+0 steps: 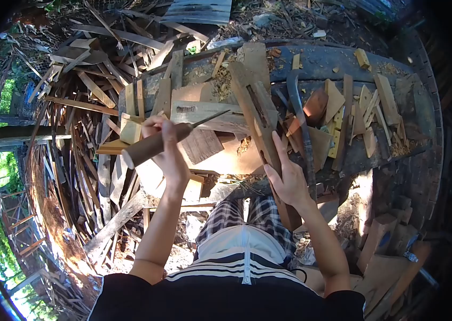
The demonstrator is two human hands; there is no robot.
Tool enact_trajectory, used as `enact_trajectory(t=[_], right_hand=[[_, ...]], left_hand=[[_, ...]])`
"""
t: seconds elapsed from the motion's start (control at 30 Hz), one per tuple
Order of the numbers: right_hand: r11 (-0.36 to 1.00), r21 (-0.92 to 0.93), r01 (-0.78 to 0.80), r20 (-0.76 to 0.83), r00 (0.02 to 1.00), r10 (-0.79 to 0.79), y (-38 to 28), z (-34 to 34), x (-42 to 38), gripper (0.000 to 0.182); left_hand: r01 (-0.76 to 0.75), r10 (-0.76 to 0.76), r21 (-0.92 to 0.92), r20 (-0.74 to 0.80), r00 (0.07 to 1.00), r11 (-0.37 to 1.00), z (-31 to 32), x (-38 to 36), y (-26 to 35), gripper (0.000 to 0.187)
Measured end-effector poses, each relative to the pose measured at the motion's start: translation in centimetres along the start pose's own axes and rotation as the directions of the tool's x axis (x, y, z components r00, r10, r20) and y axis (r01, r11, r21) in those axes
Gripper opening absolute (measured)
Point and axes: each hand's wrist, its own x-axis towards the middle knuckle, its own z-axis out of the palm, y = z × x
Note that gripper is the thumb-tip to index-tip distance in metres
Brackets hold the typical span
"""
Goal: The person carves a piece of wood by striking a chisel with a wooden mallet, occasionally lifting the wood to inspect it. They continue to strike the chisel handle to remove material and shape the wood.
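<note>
My left hand [168, 147] is wrapped round the thick wooden handle of a chisel-like tool [156, 144], whose thin metal shaft points right toward a long wooden beam [258, 123]. Narrow slots are cut in the beam, which slants from the upper middle down toward my lap. On the lower part of this beam rests my right hand [289, 179], with thumb and forefinger spread along its edge. Beneath the tool's shaft lies a grey board [212, 113] with a short slot near its left end.
A dark curved bar [296, 99] lies right of the beam. Wood offcuts [334, 101] and shavings cover the dark workbench [322, 59]. A heap of scrap wood [97, 96] stands at the left. More blocks [378, 241] are piled at the lower right.
</note>
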Motion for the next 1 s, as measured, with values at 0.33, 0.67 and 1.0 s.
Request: enact_trajectory(t=[0.33, 0.67, 1.0], right_hand=[[0.995, -0.091, 0.04, 0.007, 0.999, -0.04, 0.6, -0.1, 0.1, 0.08], [0.993, -0.003, 0.119, -0.043, 0.992, -0.119, 1.0, 0.0, 0.1, 0.077], [0.99, -0.007, 0.14, -0.076, 0.987, -0.14, 1.3, 0.3, 0.1, 0.075]], left_hand=[[0.157, -0.304, -0.479, -0.247, 0.92, 0.863, -3.5, 7.0, -0.5, 0.031], [0.04, 0.034, -0.292, 0.243, 0.969, 0.956, 8.0, 10.3, 1.8, 0.039], [-0.053, 0.115, -0.198, 0.318, 0.941, 0.979, 11.6, 10.3, -0.4, 0.033]])
